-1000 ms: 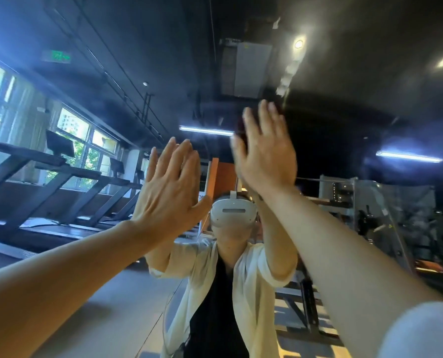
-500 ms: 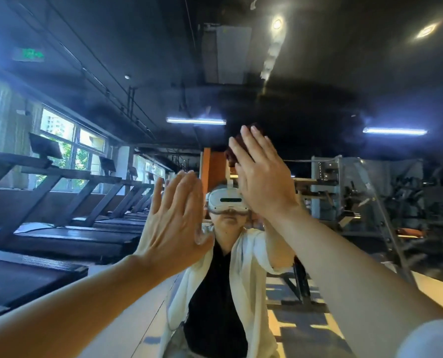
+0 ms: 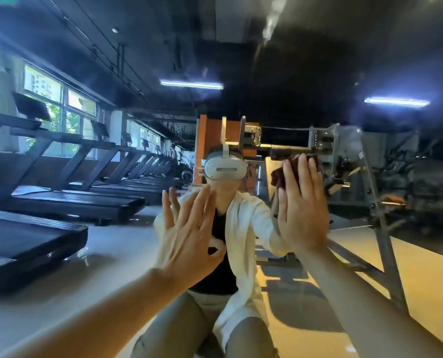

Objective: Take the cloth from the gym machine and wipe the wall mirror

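The wall mirror (image 3: 305, 60) fills the whole view and reflects the gym and me. My right hand (image 3: 301, 205) presses a dark red cloth (image 3: 280, 175) flat against the glass with straight fingers; only the cloth's edges show past the fingertips and thumb side. My left hand (image 3: 187, 228) lies flat on the mirror lower and to the left, fingers spread, holding nothing.
In the reflection, a row of black treadmills (image 3: 60, 202) runs along the windows on the left. A grey weight machine (image 3: 344, 164) with slanted steel legs stands on the right. A person in a white shirt and headset crouches in the middle, mirrored.
Both hands have slid down the mirror, the right one also moving to the right with the cloth. My view has tilted downward and the reflected person now crouches lower.
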The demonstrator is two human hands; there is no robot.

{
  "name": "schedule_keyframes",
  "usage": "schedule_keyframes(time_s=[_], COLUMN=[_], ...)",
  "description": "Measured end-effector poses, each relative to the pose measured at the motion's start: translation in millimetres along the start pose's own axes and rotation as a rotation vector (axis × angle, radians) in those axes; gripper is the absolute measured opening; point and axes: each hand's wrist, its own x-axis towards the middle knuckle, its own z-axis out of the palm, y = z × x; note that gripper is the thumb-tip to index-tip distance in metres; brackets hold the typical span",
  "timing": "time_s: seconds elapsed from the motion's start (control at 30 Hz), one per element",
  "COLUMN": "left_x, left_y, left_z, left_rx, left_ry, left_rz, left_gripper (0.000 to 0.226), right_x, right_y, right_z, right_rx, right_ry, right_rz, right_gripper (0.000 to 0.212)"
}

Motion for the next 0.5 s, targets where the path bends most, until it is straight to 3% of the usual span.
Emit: schedule_keyframes(time_s=[0.1, 0.3, 0.4, 0.5], left_x=[-37, -78, -79, -72], left_y=[20, 84, 97, 98], left_z=[15, 32, 34, 39], left_rx=[-0.083, -0.173, -0.149, -0.137], left_ry=[-0.019, -0.176, -0.202, -0.165], left_rz=[0.030, 0.088, 0.133, 0.168], left_gripper=[0.097, 0.109, 0.108, 0.106], right_x=[-73, -244, -202, -108], right_y=[-1, 7, 18, 30], right_z=[-4, -27, -28, -25], right_rx=[-0.012, -0.109, -0.057, -0.018], right_ry=[-0.112, -0.422, -0.385, -0.256], right_rz=[-0.075, -0.322, -0.295, -0.148], right_gripper=[0.050, 0.066, 0.064, 0.060])
